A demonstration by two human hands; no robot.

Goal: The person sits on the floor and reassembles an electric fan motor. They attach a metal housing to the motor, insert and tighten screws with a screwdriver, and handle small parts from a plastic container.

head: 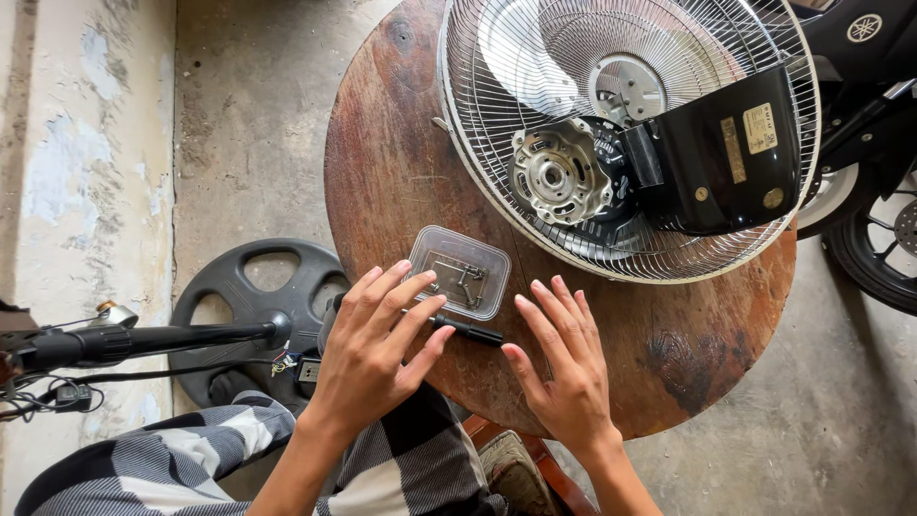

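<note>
Head view
Bench (401,182): round, dark worn wood; near edge curving just beyond both wrists; bare strip down the left part.
Left hand (373,358): flat on the near rim, fingers spread and apart, clamped on nothing; fingertips touching the tool and reaching the near edge of the box.
Right hand (571,377): flat on the wood, fingers extended and slightly apart, gripping nothing; index tip just beside the end of the tool.
Black tool (470,331): slim, lying across the bench between the two hands, partly under the left fingers.
Clear plastic box (460,271): rectangular, small metal parts inside, just beyond the left fingertips, near the lower rim of the cage.
Fan cage (611,105): wire, lying on the far half, overhanging the far edge.
Motor (559,177): bare metal, with black housing (726,162) to its right.
Open room: bare wood right of the right hand, up to the stained near-right edge.
Floor: concrete; black fan base (244,287) left of the bench; pole (153,339) across it; wheel (874,253) at far right.
</note>
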